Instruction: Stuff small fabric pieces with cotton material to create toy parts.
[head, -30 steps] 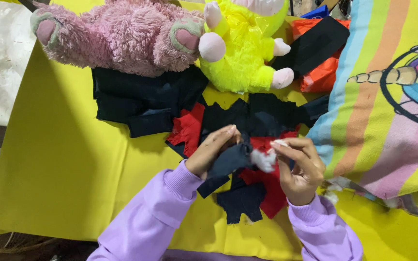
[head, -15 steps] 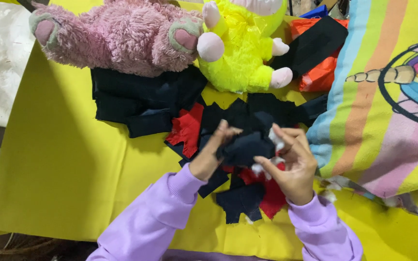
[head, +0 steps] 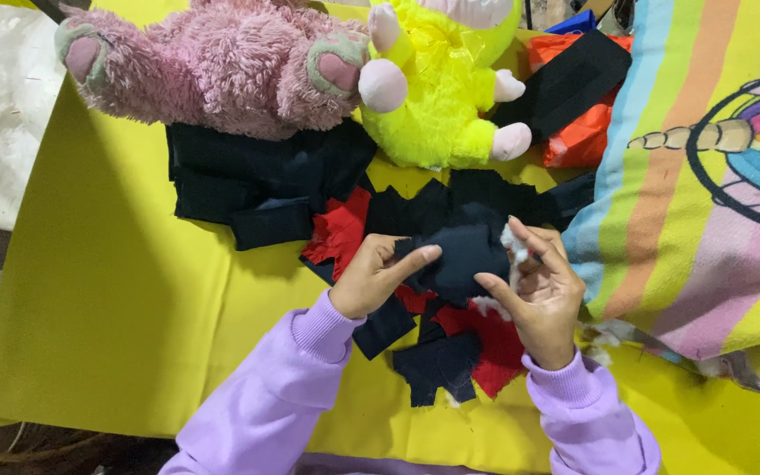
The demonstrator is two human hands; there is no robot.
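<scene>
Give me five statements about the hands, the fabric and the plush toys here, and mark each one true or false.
1. Both hands grip one dark navy fabric piece. True: the left hand and right hand hold it from either side.
2. White stuffing shows at the right hand's fingers. True.
3. The pink plush toy lies right of the yellow plush toy. False: it lies left of it.
4. The tablecloth is blue. False: it is yellow.
5. Only dark scraps lie under the hands. False: red fabric pieces lie among them.
</scene>
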